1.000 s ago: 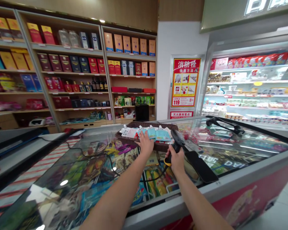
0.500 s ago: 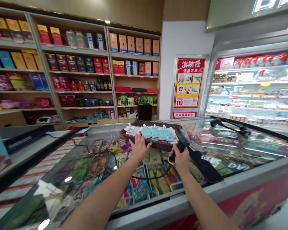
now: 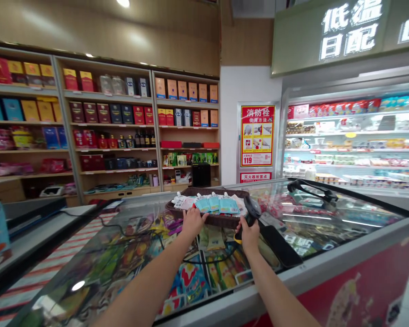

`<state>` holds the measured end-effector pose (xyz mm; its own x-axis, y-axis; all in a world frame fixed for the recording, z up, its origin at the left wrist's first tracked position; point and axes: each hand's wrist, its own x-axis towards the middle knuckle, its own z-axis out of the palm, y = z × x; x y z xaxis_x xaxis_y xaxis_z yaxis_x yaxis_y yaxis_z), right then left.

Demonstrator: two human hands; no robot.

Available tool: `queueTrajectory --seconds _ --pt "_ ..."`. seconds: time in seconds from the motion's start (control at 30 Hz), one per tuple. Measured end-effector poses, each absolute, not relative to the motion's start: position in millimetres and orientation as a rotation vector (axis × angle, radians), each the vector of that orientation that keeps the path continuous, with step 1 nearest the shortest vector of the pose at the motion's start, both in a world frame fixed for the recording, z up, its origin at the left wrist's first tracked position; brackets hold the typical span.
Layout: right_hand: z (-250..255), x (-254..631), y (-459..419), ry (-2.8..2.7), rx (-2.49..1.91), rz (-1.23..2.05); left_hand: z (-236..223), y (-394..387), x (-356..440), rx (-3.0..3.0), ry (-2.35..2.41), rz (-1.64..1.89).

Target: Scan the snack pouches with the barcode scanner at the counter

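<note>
My right hand (image 3: pixel 250 234) is wrapped round the handle of a black barcode scanner (image 3: pixel 252 209), whose head points up beside a basket. A dark brown woven basket (image 3: pixel 221 221) stands on the freezer's glass top. Inside lie several light blue spouted pouches (image 3: pixel 229 205) and some white and pink ones (image 3: pixel 184 201) on the left. My left hand (image 3: pixel 192 223) rests at the basket's front rim, its fingertips by the pouches and its thumb apart. Whether these fingertips pinch a pouch is hard to see; a small red spot shows at them. A black cable (image 3: pixel 207 262) loops below the hands.
A black phone-like slab (image 3: pixel 282 247) lies on the freezer glass right of the scanner. The freezer's grey edge (image 3: pixel 293 272) runs along the front. A black bracket (image 3: pixel 311 190) sits farther right. Shelves of boxes (image 3: pixel 112 113) and a lit chiller (image 3: pixel 354 136) stand behind.
The view has tilted upward, so everything sits lower and more of the wall and lit sign shows. The left hand's fingers look more drawn in at the pouches; the right still holds the scanner.
</note>
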<state>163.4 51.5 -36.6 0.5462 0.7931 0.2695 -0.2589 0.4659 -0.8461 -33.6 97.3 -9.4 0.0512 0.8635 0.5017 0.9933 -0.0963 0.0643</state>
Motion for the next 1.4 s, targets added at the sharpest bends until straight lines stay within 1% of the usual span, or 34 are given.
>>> queueTrajectory --seconds 0.2,0.37,0.47,0.53,0.63,0.7,0.8,0.87,0.93,1.03,1.13,1.27,1.4 --pt "-39 163 50 -0.735 -0.838 0.738 -17 113 -25 -1.902 -1.945 -0.745" --pt "-37 162 42 -0.766 -0.853 0.71 -23 135 -51 -1.955 -1.892 -0.733" --pt "-33 162 37 -0.779 -0.872 0.692 -14 157 -85 -2.05 -1.839 -0.677" --pt "-32 162 36 -0.787 -0.881 0.676 -3 173 -108 -2.065 -1.892 -0.693" --pt "-32 162 38 -0.789 -0.884 0.68 12 190 -126 -1.925 -2.165 -0.936" --pt "-33 161 39 -0.789 -0.874 0.697 12 189 -119 -1.874 -2.352 -1.174" --pt "-32 160 39 -0.8 -0.87 0.709 -9 169 -78 -1.962 -2.454 -1.466" --pt "-30 160 37 -0.804 -0.881 0.695 -30 152 -43 -2.098 -2.39 -1.507" --pt "-30 160 36 -0.803 -0.889 0.682 -46 140 -11 -2.231 -2.26 -1.461" --pt "-31 161 35 -0.799 -0.894 0.684 -52 133 12 -2.272 -2.166 -1.448" --pt "-33 162 37 -0.805 -0.881 0.702 -42 133 1 -2.248 -2.258 -1.486" --pt "-35 163 40 -0.805 -0.868 0.731 -20 132 -44 -2.269 -2.596 -1.665" --pt "-32 162 41 -0.792 -0.864 0.749 5 131 -79 -2.536 -2.572 -1.782"
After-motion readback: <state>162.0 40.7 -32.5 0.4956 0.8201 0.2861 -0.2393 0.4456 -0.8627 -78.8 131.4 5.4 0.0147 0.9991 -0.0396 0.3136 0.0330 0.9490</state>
